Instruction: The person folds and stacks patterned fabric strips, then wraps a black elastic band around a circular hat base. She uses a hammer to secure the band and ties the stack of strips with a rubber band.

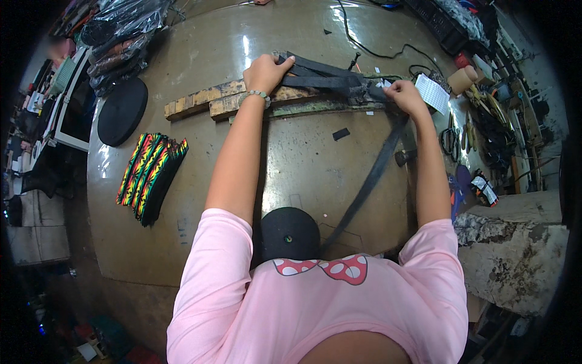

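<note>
My left hand (265, 73) is closed on the looped left end of a black webbing strap (321, 68), over stained wooden bars (225, 104) that lie across the table. Toward the right end of those bars, my right hand (405, 97) pinches the strap near a dark clamp-like piece whose details I cannot make out. From there a length of the same webbing slants down to a black roll (290, 233) close to my body. Below the bars lies a short cut black piece (341, 134).
Left on the table are a bundle of colourful patterned straps (148, 176), a large black disc (123, 111) and plastic-wrapped goods (124, 36). To the right are a sheet of paper (431, 94), scissors (450, 144) and a dark knob-ended tool (403, 158). A black cable (379, 56) crosses the far side.
</note>
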`<state>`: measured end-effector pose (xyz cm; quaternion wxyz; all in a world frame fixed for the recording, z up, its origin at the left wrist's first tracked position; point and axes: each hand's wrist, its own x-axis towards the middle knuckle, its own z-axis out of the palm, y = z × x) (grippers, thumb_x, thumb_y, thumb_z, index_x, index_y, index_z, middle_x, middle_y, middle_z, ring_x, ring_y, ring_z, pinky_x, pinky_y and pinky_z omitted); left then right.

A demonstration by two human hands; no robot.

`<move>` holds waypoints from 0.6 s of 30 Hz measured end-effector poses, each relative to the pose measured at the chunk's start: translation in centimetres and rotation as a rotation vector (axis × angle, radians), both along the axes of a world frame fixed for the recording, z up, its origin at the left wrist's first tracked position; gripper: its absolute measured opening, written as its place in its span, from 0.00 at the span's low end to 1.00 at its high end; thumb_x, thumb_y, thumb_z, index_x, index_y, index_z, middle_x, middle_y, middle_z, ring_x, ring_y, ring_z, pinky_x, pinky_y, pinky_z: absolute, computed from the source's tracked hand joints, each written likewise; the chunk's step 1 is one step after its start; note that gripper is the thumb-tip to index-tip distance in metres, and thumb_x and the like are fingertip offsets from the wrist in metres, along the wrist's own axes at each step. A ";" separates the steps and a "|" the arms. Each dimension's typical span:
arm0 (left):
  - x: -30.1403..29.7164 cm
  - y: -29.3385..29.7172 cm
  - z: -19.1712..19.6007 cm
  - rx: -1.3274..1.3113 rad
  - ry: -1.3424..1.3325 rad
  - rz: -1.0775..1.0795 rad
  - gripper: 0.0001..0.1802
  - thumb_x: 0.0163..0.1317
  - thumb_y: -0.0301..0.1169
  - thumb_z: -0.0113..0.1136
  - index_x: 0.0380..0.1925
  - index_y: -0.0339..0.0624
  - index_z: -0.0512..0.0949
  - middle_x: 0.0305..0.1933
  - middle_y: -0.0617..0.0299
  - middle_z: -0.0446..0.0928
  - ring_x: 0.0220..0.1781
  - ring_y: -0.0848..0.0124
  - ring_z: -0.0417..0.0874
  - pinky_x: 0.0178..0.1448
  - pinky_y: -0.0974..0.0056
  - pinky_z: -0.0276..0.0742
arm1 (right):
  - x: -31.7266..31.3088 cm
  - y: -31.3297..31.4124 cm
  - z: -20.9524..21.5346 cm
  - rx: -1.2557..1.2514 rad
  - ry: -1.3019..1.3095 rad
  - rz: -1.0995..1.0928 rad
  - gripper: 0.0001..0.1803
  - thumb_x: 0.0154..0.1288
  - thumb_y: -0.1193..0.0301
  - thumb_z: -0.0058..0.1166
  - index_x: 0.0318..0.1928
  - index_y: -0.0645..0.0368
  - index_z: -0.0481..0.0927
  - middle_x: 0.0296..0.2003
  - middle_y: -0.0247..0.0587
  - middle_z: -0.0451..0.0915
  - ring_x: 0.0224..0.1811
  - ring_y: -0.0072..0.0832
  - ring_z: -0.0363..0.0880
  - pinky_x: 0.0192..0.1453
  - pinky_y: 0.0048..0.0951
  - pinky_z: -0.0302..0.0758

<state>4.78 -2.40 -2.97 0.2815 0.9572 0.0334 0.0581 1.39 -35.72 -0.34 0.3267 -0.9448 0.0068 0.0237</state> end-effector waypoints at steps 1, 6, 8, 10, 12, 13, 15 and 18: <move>0.0 0.2 0.0 -0.016 -0.001 -0.012 0.32 0.55 0.63 0.55 0.28 0.43 0.85 0.28 0.51 0.82 0.36 0.55 0.84 0.41 0.57 0.75 | -0.5 0.5 1.4 -0.054 -0.147 -0.008 0.18 0.61 0.58 0.59 0.31 0.63 0.81 0.22 0.36 0.79 0.21 0.24 0.75 0.28 0.28 0.70; -1.0 1.9 -0.8 -0.145 -0.121 -0.188 0.26 0.54 0.56 0.59 0.34 0.45 0.84 0.30 0.52 0.83 0.36 0.56 0.84 0.41 0.58 0.76 | -1.0 6.9 8.3 0.227 -0.517 0.317 0.17 0.66 0.61 0.56 0.39 0.65 0.82 0.29 0.37 0.82 0.28 0.19 0.76 0.36 0.24 0.72; -1.2 2.4 -1.2 -0.186 -0.152 -0.241 0.27 0.52 0.57 0.59 0.38 0.45 0.84 0.30 0.53 0.83 0.36 0.56 0.84 0.41 0.58 0.76 | 1.0 11.1 7.9 0.199 -0.489 0.390 0.19 0.66 0.59 0.55 0.42 0.65 0.82 0.29 0.39 0.83 0.29 0.19 0.77 0.36 0.25 0.72; -0.9 2.5 -1.3 -0.203 -0.140 -0.250 0.29 0.51 0.58 0.60 0.40 0.46 0.83 0.31 0.53 0.83 0.36 0.55 0.84 0.41 0.57 0.76 | 4.1 14.8 5.5 0.088 -0.276 0.310 0.19 0.64 0.58 0.55 0.39 0.63 0.84 0.24 0.37 0.83 0.28 0.23 0.80 0.37 0.27 0.74; -0.5 2.2 -1.1 -0.172 -0.088 -0.190 0.29 0.50 0.60 0.59 0.36 0.46 0.84 0.30 0.53 0.83 0.36 0.55 0.84 0.41 0.57 0.76 | 6.2 16.8 1.8 -0.122 -0.206 0.154 0.15 0.60 0.62 0.56 0.33 0.61 0.85 0.22 0.39 0.83 0.24 0.26 0.80 0.35 0.30 0.76; -0.3 2.0 -0.9 -0.150 -0.049 -0.153 0.30 0.49 0.61 0.59 0.34 0.46 0.85 0.30 0.53 0.83 0.36 0.55 0.84 0.41 0.57 0.76 | 7.0 16.8 0.1 -0.120 -0.113 0.106 0.13 0.59 0.62 0.58 0.32 0.60 0.86 0.22 0.41 0.84 0.26 0.29 0.81 0.36 0.32 0.76; 0.0 1.2 -0.3 -0.107 0.020 -0.085 0.31 0.49 0.63 0.58 0.28 0.44 0.85 0.29 0.52 0.83 0.36 0.54 0.84 0.41 0.57 0.76 | 7.9 16.6 -2.2 -0.124 -0.143 0.104 0.13 0.58 0.62 0.58 0.33 0.59 0.87 0.24 0.44 0.84 0.28 0.35 0.83 0.39 0.35 0.77; -0.1 0.0 0.2 -0.064 0.045 0.033 0.33 0.48 0.64 0.58 0.21 0.42 0.84 0.28 0.50 0.83 0.35 0.54 0.85 0.40 0.57 0.76 | 8.2 16.5 -3.2 -0.109 -0.188 0.122 0.13 0.58 0.63 0.58 0.36 0.58 0.86 0.29 0.48 0.84 0.33 0.39 0.84 0.43 0.37 0.78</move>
